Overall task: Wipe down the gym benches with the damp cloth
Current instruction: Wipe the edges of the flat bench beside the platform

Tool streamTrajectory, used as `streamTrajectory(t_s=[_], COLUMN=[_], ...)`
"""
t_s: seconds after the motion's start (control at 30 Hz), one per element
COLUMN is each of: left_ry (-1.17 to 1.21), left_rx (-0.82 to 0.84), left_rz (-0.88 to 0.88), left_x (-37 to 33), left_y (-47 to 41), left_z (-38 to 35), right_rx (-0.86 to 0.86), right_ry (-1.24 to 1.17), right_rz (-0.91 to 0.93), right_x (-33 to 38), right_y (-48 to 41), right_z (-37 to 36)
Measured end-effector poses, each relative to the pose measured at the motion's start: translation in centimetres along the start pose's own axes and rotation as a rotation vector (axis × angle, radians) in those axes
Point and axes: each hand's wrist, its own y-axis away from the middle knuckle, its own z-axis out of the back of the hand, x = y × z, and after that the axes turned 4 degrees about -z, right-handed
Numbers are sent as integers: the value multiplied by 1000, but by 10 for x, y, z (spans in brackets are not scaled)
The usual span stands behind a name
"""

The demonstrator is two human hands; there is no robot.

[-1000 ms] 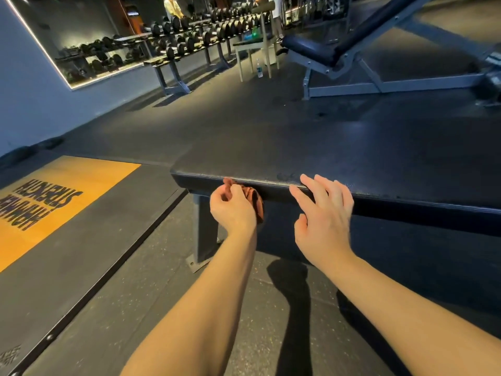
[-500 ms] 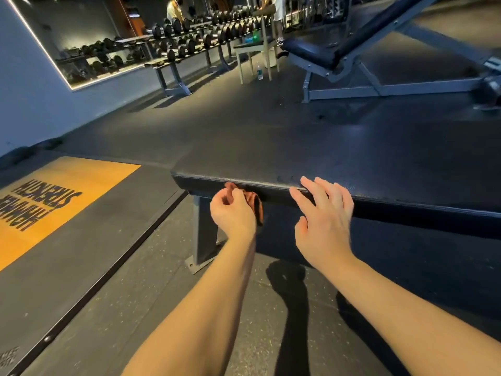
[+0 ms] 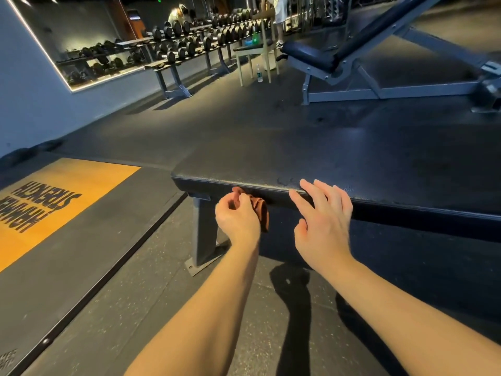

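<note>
Dim rubber flooring is stretching away behind the black padded flat bench (image 3: 298, 169), and the right end of this surface is running out of view. The bench's grey steel leg (image 3: 204, 229) is showing only at the left end. The dumbbell rack (image 3: 189, 42) by the far wall is sitting in poor light, so single weights are hard to make out. A person standing beyond it is being cut off by the top edge. The black lettering on the orange floor mat (image 3: 62, 196) is reading upside down from here and is partly cropped.

Most of the rust-brown crumpled cloth (image 3: 260, 210) is hiding behind the left hand (image 3: 237, 218); only a bunched fold is peeking out between the knuckles and the pad. That hand is curling its fingers around the cloth and pressing it against the pad's front edge, near the left end, just above the leg. The right hand (image 3: 322, 221) is lying just beside it, not touching it. Its fingers (image 3: 311, 191) are spread and nearly straight, the tips are resting on the pad's top front edge, and the thumb is hanging loose below, gripping nothing.
</note>
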Motion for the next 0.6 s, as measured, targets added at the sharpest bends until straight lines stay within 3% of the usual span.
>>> streamTrajectory(t_s=[0.17,0.3,0.4,0.6], left_ry=[-114,17,-9,-136], left_rx=[119,-12,-49,150], left_rz=[-30,16,-27,-115], left_x=[6,-10,-7,11], left_y=[21,-15,-18,22], left_z=[1,11,8,-3], right_rx=[-16,14,32,-9], right_ry=[-15,-5,9,9], right_rz=[-16,0,8,5], right_x=[3,0,-1,0], right_y=[-1,-1,0,0], right_z=[-1,0,2,1])
